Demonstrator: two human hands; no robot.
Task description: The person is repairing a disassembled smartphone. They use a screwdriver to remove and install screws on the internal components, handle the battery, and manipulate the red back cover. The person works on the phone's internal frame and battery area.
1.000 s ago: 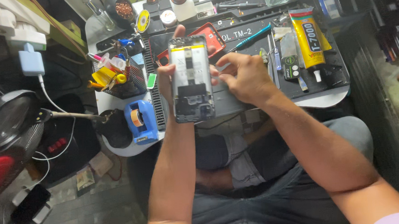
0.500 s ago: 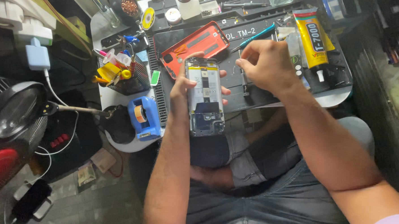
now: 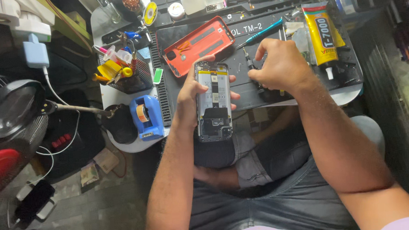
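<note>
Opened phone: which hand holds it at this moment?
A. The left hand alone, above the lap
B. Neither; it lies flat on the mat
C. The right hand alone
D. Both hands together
A: the left hand grips the opened phone, while the right hand is over on the work mat holding a small screwdriver.

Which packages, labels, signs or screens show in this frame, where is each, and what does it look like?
Glue tube: right end of the work mat, upright, yellow body with a black band, black nozzle end.
Mat lettering: white print on the dark mat, beside the red phone back cover.
Opened phone: held in the left hand, innards showing, no screen visible.
No lit screens in view.
</note>
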